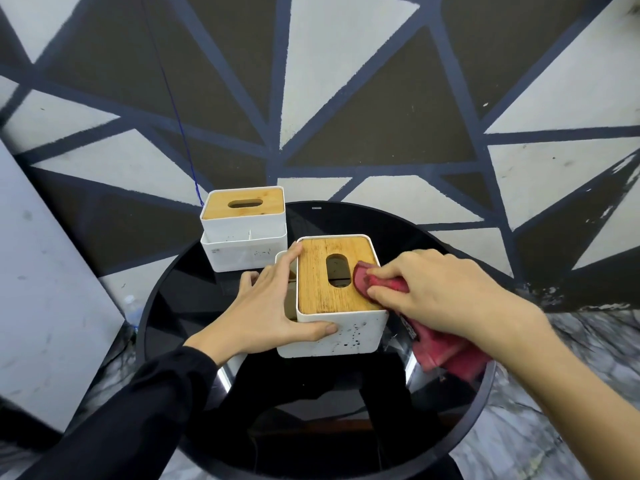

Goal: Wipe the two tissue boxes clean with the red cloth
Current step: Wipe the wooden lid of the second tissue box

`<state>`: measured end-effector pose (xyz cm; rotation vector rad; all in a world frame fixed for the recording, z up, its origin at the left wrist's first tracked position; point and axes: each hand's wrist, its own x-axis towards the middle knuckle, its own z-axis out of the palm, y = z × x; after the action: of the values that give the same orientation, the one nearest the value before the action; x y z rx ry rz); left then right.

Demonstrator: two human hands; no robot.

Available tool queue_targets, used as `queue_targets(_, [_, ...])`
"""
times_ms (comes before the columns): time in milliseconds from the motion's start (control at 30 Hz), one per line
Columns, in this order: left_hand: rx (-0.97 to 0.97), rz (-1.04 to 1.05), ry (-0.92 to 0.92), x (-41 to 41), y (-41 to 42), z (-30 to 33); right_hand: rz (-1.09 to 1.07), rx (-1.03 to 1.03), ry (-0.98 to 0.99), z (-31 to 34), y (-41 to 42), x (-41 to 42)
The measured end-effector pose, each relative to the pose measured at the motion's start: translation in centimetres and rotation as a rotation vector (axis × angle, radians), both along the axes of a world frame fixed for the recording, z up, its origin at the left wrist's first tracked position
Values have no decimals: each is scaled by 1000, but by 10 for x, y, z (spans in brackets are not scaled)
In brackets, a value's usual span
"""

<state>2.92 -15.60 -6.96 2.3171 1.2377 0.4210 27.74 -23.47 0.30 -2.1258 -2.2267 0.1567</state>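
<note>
Two white tissue boxes with wooden slotted lids stand on a round black glass table [180,306]. The near tissue box [322,292] has dark specks on its front wall. My left hand [266,306] holds it by its left side, thumb across the front wall and fingers along the far left edge. My right hand [436,292] grips the red cloth [446,351] and presses its tip onto the right part of the wooden lid, beside the oval slot. The rest of the cloth hangs off the box to the right. The far tissue box [242,226] stands untouched at the table's back left.
Around the table lies a carpet [346,81] with grey and dark triangles. A grey panel [41,271] runs along the left. A thin blue cord [180,126] hangs down to the far box. A clear bottle [133,308] stands on the floor left of the table.
</note>
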Motion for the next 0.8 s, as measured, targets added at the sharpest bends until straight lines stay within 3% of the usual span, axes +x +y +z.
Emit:
queue_targets(333, [-13,7,36,1,-7,7,-42,121,67,-14,65,6])
queue_targets(633, [-11,18,25,2,-4,3,29,-6,94,0,-14,3])
queue_targets(800, [-6,18,13,0,1,-2,1,24,99,-4,-32,-1])
